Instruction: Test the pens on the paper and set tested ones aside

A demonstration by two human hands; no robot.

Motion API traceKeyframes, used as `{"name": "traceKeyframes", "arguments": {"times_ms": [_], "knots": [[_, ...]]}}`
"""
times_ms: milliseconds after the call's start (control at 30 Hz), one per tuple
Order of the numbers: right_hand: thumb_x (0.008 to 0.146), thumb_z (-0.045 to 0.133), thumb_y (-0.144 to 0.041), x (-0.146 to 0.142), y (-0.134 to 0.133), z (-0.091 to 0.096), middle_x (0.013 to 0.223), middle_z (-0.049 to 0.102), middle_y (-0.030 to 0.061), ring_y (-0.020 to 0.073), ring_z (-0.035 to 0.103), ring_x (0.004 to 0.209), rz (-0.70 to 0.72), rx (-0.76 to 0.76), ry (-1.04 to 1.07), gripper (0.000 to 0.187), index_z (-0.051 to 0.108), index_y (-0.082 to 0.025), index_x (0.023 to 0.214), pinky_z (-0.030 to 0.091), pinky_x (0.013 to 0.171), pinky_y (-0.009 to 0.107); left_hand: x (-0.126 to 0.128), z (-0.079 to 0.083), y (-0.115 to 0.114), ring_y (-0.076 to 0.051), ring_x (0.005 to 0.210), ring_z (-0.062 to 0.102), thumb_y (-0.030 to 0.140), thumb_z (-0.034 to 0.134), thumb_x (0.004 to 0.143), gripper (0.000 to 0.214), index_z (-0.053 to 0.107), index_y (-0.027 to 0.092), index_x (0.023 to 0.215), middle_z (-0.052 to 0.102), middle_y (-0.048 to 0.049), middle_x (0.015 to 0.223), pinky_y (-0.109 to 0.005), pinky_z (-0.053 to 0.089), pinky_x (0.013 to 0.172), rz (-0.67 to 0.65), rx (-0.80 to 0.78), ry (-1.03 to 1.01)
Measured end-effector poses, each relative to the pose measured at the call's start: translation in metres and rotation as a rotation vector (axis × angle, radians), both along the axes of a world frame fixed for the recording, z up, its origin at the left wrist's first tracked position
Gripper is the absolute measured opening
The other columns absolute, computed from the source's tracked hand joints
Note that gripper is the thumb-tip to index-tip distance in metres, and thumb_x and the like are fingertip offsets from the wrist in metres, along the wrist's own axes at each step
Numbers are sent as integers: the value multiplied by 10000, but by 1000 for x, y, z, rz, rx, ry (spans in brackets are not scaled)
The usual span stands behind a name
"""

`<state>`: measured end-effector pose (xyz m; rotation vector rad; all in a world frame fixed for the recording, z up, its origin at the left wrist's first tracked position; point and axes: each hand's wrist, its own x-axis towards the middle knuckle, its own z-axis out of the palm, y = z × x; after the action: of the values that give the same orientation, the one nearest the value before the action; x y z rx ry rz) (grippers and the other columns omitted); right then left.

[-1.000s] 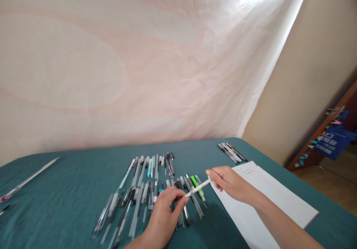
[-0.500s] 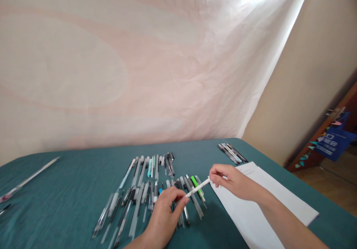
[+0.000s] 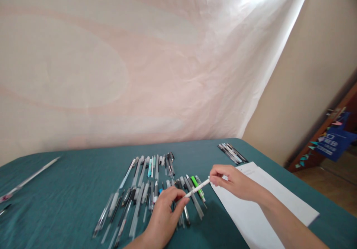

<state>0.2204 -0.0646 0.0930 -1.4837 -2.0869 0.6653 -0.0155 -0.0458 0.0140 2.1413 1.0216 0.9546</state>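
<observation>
Between my two hands a slim white pen (image 3: 197, 188) is held at a slant above the table. My left hand (image 3: 167, 213) pinches its lower left end between thumb and fingers. The upper right end sits in the fingertips of my right hand (image 3: 230, 180), which is over the edge of the white paper (image 3: 252, 213). Under and around my left hand lie many pens (image 3: 136, 210) in two rough rows, mostly clear, grey and black. A bright green pen (image 3: 197, 187) lies just behind the held one.
A small group of dark pens (image 3: 232, 153) lies at the back right, beyond the paper. Far left on the green cloth (image 3: 69, 197) are a long thin white stick (image 3: 30, 178) and a dark-tipped item (image 3: 5, 209). A pale curtain (image 3: 139, 63) hangs behind the table.
Almost nothing differs. Both hands keep the white pen in the same place, with only a very slight shift of the right hand.
</observation>
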Motion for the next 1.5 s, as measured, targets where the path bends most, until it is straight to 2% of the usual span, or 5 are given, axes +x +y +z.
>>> {"name": "traceKeyframes", "arguments": {"times_ms": [500, 667, 1033, 1233, 1500], "knots": [[897, 412, -360, 2, 1, 0, 751, 568, 5, 129, 510, 690, 36, 13, -30, 280, 556, -180, 739, 388, 631, 250, -1, 0, 0, -172, 746, 549, 300, 484, 866, 184, 598, 191, 771, 586, -15, 761, -270, 383, 711, -6, -19, 6], [801, 585, -340, 2, -4, 1, 919, 583, 13, 136, 551, 781, 65, -40, 64, 298, 492, -203, 1048, 422, 691, 248, 1, 1, 0, -172, 741, 550, 301, 477, 869, 189, 598, 195, 769, 585, -13, 757, -270, 389, 709, -7, -19, 4], [863, 491, -342, 1, -1, 2, 792, 621, 1, 128, 552, 719, 21, -8, -46, 190, 585, -181, 826, 392, 584, 219, 0, -3, 4, -179, 751, 554, 324, 484, 864, 192, 608, 201, 783, 597, -20, 770, -266, 408, 694, -20, -10, 3], [762, 650, -263, -7, -5, -1, 1030, 569, 36, 176, 491, 959, 102, 303, -217, 284, 586, -213, 1035, 379, 823, 295, 3, -2, 5, -174, 736, 552, 336, 471, 871, 211, 595, 195, 775, 585, -16, 754, -271, 400, 686, -20, -13, 34], [801, 582, -161, -38, -2, -30, 712, 526, 41, 195, 441, 758, 21, 583, -815, 172, 601, -154, 630, 304, 645, 331, 2, -4, 4, -183, 746, 556, 337, 488, 862, 202, 600, 196, 771, 598, -22, 763, -285, 397, 697, -42, 14, 68]]}}
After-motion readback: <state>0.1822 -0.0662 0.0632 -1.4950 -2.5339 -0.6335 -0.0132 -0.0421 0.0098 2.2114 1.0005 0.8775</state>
